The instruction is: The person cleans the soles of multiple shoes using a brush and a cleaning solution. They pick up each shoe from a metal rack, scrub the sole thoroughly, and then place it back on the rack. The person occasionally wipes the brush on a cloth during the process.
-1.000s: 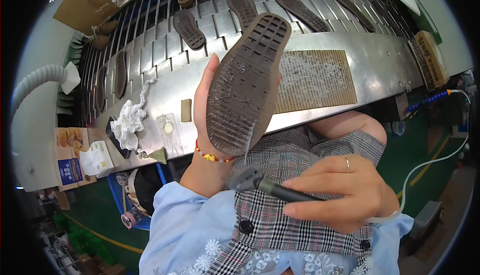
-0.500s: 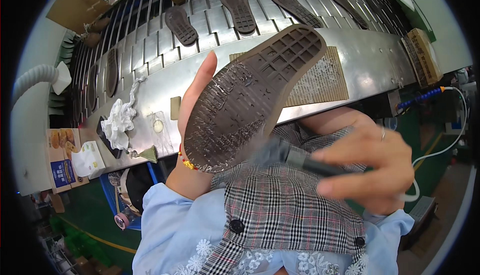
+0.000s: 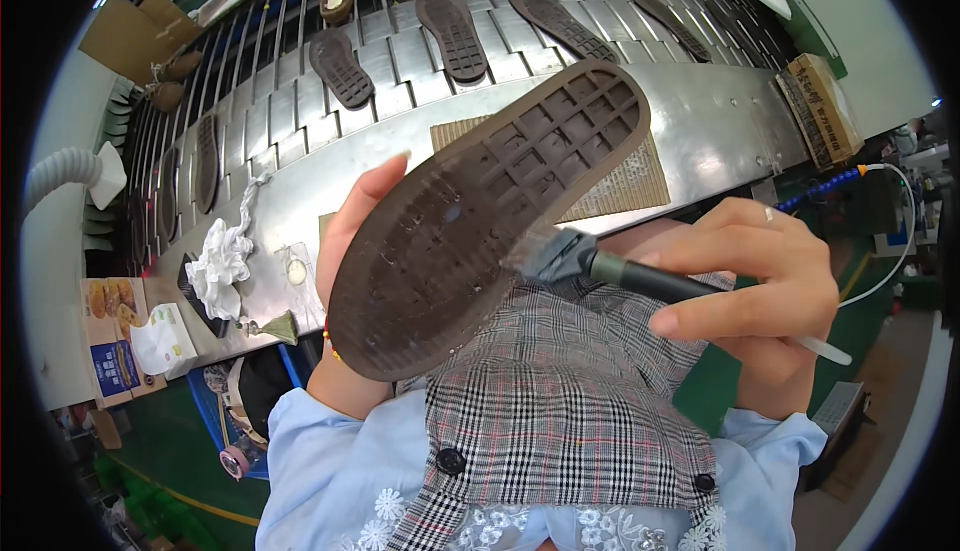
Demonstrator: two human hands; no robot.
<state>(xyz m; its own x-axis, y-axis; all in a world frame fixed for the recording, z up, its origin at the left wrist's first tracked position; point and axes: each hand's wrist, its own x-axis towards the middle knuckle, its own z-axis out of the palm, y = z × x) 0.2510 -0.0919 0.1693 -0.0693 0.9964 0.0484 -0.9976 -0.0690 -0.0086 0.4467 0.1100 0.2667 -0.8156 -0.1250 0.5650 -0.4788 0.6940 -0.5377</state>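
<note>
The left hand (image 3: 345, 281) held a dark sole (image 3: 480, 221) up, tread facing the camera, above the near edge of the steel bench (image 3: 700, 121). The right hand (image 3: 755, 291) gripped a brush (image 3: 600, 266), its bristles touching the sole's lower edge. More soles (image 3: 455, 33) lay on the conveyor (image 3: 400, 41) along the bench's far edge.

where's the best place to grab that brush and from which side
Grip the brush by its dark handle, coming from the right, as the right hand does. The bristles at its left end touch the shoe sole, so keep clear of them.
</note>
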